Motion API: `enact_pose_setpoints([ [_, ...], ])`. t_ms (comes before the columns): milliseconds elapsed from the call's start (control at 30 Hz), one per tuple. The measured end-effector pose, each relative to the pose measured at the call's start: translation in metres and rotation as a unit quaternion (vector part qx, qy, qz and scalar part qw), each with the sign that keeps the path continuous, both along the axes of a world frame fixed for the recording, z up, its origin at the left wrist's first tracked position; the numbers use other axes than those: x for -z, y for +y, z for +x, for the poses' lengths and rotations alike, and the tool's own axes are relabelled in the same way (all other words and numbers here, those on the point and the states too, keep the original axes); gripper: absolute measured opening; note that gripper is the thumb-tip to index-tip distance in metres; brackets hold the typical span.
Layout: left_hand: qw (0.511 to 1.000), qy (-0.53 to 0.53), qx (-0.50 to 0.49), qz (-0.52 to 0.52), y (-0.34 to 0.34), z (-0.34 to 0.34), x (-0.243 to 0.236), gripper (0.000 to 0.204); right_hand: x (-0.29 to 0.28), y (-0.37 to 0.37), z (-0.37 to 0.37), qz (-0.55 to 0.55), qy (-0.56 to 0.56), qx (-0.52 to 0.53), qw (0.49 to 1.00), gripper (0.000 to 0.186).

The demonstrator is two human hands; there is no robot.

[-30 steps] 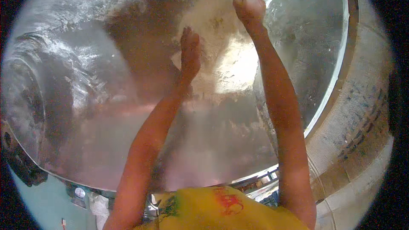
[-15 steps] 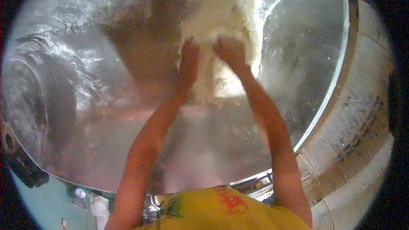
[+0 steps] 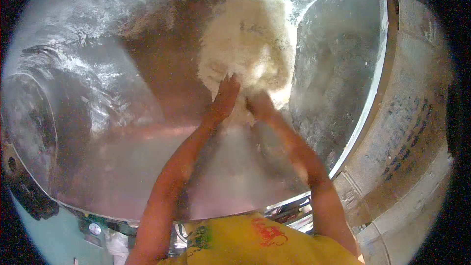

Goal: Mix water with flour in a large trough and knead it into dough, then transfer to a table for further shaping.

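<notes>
A pale, cream-coloured floury heap (image 3: 240,34) lies in the bottom of a large metal trough (image 3: 201,186); whether it is loose flour or dough I cannot tell. At its near edge, my left hand (image 3: 227,97) rests against the heap with the fingers stretched out and pointing away from me. Just to the right, my right hand (image 3: 261,105) is at the same near edge, smeared by motion, so its fingers are hard to make out. Some of the pale stuff shows between the two hands.
White powder streaks the trough's left wall (image 3: 88,83). A rounded metal end wall (image 3: 338,64) closes the right side. Beyond its rim stands a brown cardboard box (image 3: 407,132). A black fitting (image 3: 29,186) sits outside the lower left rim, near a white bag (image 3: 117,245).
Both hands have drawn back toward me from the middle of the heap to its near edge. More of the heap's surface shows, with hollows where the hands were.
</notes>
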State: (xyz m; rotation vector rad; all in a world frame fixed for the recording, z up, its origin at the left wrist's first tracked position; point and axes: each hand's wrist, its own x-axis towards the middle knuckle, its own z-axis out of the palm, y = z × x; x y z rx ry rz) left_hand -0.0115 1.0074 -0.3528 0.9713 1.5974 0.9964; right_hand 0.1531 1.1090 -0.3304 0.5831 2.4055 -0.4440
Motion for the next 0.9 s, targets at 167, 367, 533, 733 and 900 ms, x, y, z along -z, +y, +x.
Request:
enact_pose_setpoints([
  [167,0.930,0.251,-0.217,0.157,0.075,-0.070,0.019,0.044,-0.044,0.189,-0.161,0.273,0.187,0.083,0.940,0.030],
  [367,0.983,0.109,-0.095,0.116,0.030,-0.053,0.020,0.037,-0.005,0.093,-0.136,0.119,0.124,0.139,0.975,0.039],
  [533,0.980,0.127,-0.089,0.123,-0.021,-0.028,0.020,0.038,-0.026,-0.067,-0.016,-0.107,0.068,0.065,0.990,0.053],
  [733,0.981,0.141,-0.077,0.105,0.030,-0.068,0.063,0.039,0.007,0.125,-0.096,0.453,0.111,-0.291,0.835,0.062],
  [900,0.976,0.195,-0.074,0.070,0.010,-0.056,0.069,0.039,0.019,0.127,-0.158,0.109,0.145,0.153,0.971,0.028],
])
